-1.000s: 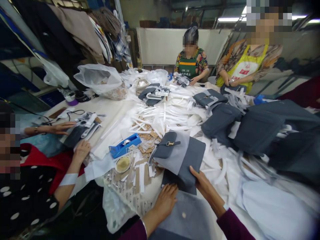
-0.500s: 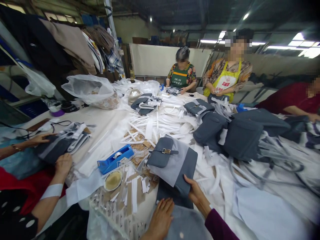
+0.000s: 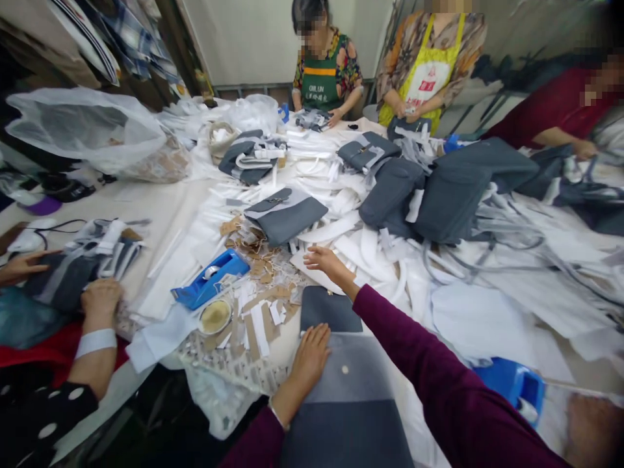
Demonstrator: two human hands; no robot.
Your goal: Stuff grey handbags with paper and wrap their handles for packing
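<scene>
My left hand (image 3: 311, 356) lies flat, fingers stretched out, at the left edge of a dark grey bag (image 3: 348, 432) spread out before me. A translucent sheet (image 3: 346, 367) with a small pale round spot covers the bag's middle, and its dark upper part (image 3: 329, 309) shows beyond. My right hand (image 3: 331, 265) reaches forward above white strips, fingers apart and holding nothing. Just past its fingertips, another dark grey bag with a buckled flap (image 3: 287, 218) rests on the heap.
A blue tape dispenser (image 3: 212, 278) and a round tin (image 3: 215, 316) sit left of my hands. Another blue dispenser (image 3: 517, 387) is at right. More grey bags (image 3: 451, 195) are piled ahead. A co-worker's hand (image 3: 102, 296) touches a bag at left; other people stand across the table.
My right hand has let go of the buckled bag, which now lies farther away on the heap. My left hand stays on the lower bag. The view has tilted down.
</scene>
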